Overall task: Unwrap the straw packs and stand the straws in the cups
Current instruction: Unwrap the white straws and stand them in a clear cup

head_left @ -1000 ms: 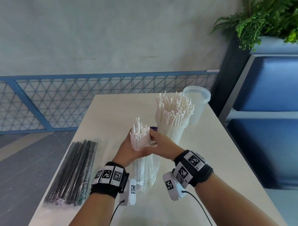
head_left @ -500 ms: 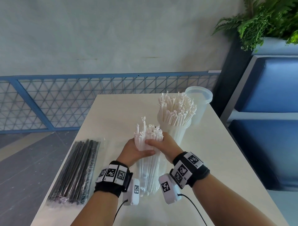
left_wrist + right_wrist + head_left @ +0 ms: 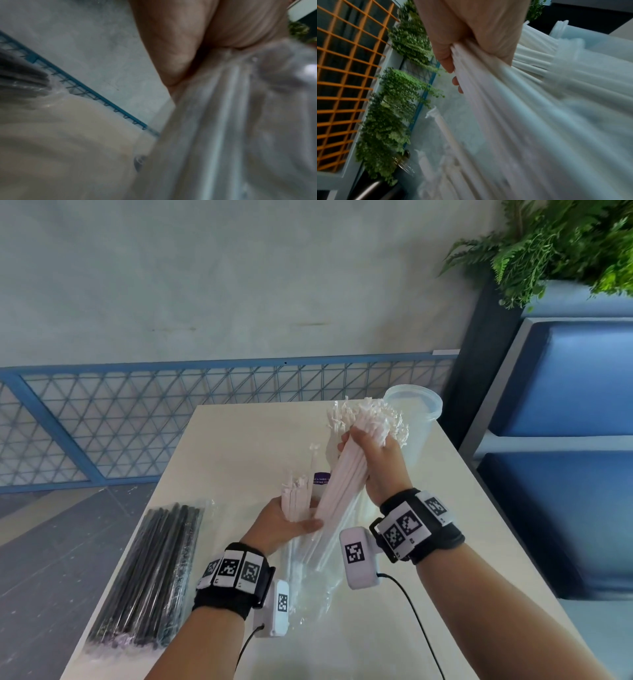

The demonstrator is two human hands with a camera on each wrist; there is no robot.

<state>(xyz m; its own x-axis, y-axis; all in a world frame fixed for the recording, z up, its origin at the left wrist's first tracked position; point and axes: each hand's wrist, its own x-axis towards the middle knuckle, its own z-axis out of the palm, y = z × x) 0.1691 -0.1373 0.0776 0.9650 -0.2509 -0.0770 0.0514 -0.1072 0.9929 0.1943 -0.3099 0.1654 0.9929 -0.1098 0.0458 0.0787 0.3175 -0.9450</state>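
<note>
My right hand [image 3: 375,463] grips a thick bundle of white wrapped straws [image 3: 337,477] and holds it slanted up out of the clear plastic pack [image 3: 308,577]. The bundle's top sits by the straw tips [image 3: 371,414] of the filled cup, whose body is hidden behind this hand. My left hand [image 3: 284,522] holds the pack's upper part with the few white straws [image 3: 294,498] left in it. In the right wrist view the fingers [image 3: 447,63] curl round the bundle [image 3: 488,97], with the filled cup [image 3: 537,50] just beyond. The left wrist view is blurred and shows my palm [image 3: 171,40] against the wrapper [image 3: 223,121].
An empty clear cup [image 3: 419,422] stands at the table's far right corner. A sealed pack of black straws [image 3: 154,573] lies along the left edge of the white table [image 3: 239,440]. A blue mesh railing [image 3: 137,422] runs behind; blue benches and a planter stand to the right.
My right hand has drawn most of the white straws up and right out of the pack, toward the filled cup. My left hand stays low, holding the pack and the few remaining straws.
</note>
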